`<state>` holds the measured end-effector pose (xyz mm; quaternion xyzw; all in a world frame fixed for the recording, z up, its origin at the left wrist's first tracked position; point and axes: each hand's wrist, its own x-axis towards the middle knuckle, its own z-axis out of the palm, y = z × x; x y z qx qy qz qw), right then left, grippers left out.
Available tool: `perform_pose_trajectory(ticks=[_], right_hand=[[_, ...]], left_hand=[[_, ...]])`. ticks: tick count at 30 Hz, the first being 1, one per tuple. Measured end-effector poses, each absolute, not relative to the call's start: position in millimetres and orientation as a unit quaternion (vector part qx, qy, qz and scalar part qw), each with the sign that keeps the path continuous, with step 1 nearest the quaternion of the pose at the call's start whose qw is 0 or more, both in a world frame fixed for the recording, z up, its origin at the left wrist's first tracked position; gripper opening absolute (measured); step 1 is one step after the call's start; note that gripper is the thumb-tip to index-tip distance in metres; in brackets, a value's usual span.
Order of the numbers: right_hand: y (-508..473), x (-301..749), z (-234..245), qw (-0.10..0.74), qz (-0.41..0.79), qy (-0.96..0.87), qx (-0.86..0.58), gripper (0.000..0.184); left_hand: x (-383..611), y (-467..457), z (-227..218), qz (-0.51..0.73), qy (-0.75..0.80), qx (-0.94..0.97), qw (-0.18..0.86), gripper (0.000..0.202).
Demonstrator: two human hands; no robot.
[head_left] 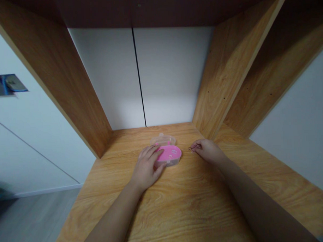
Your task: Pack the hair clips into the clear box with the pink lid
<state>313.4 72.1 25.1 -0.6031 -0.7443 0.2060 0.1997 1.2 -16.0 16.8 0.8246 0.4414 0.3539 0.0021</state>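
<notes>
An oval box of clear plastic with a pink inside (166,153) stands on the wooden surface, its clear lid (167,139) folded open behind it. A few small thin loops and marks show on the pink, too small to make out. My left hand (147,165) grips the box's left end, fingers over the top and thumb along the front wall. To the right of the box, my right hand (207,149) has its fingertips pinched together at the tabletop. Small thin loops (190,148), one dark and one pale, show at those fingertips, perhaps elastic bands.
Wooden side panels rise at the left (70,85) and right (223,73), with a dark shelf (139,12) overhead. A white back panel (173,74) stands behind the box. The wooden tabletop (175,212) ends at the left above a grey floor (45,216).
</notes>
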Motion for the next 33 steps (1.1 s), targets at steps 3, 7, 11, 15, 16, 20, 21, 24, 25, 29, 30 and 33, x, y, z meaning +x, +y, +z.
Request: perform_pose_trajectory(ticks=[3,7,11,15,16,20,21,24,25,29,30,33], right_hand=[[73,314,25,0.217,0.207,-0.74,-0.602,0.009],[77,317,21,0.234,0.211,-0.728,-0.609,0.01],[78,319,21,0.228,0.21,-0.719,-0.623,0.014],[74,320,27,0.205,0.135,-0.71,-0.66,0.013],[73,320,28,0.199,0.114,-0.707,-0.669,0.013],[71,321,30,0.172,0.078,-0.708,-0.68,0.018],[72,321,31,0.165,0.078,-0.718,-0.671,0.018],[74,323,31,0.153,0.065,-0.78,-0.603,0.016],[75,323,31,0.15,0.058,-0.801,-0.576,0.015],[77,326,30,0.136,0.04,-0.831,-0.538,0.013],[77,326,29,0.13,0.039,-0.831,-0.539,0.013],[76,327,27,0.116,0.04,-0.828,-0.547,0.016]], left_hand=[[1,-16,17,0.353,0.442,0.825,-0.002,0.046],[1,-16,17,0.349,0.443,0.826,-0.003,0.045],[1,-16,17,0.348,0.445,0.825,0.0,0.046],[1,-16,17,0.35,0.444,0.824,0.003,0.046],[1,-16,17,0.352,0.443,0.824,0.003,0.045],[1,-15,15,0.353,0.443,0.824,0.002,0.046],[1,-15,15,0.352,0.444,0.824,0.001,0.046],[1,-15,14,0.348,0.448,0.823,-0.003,0.047],[1,-15,14,0.347,0.45,0.823,-0.004,0.046],[1,-15,15,0.348,0.448,0.824,-0.002,0.046],[1,-15,15,0.35,0.447,0.823,-0.003,0.046],[1,-16,15,0.351,0.446,0.823,-0.005,0.046]])
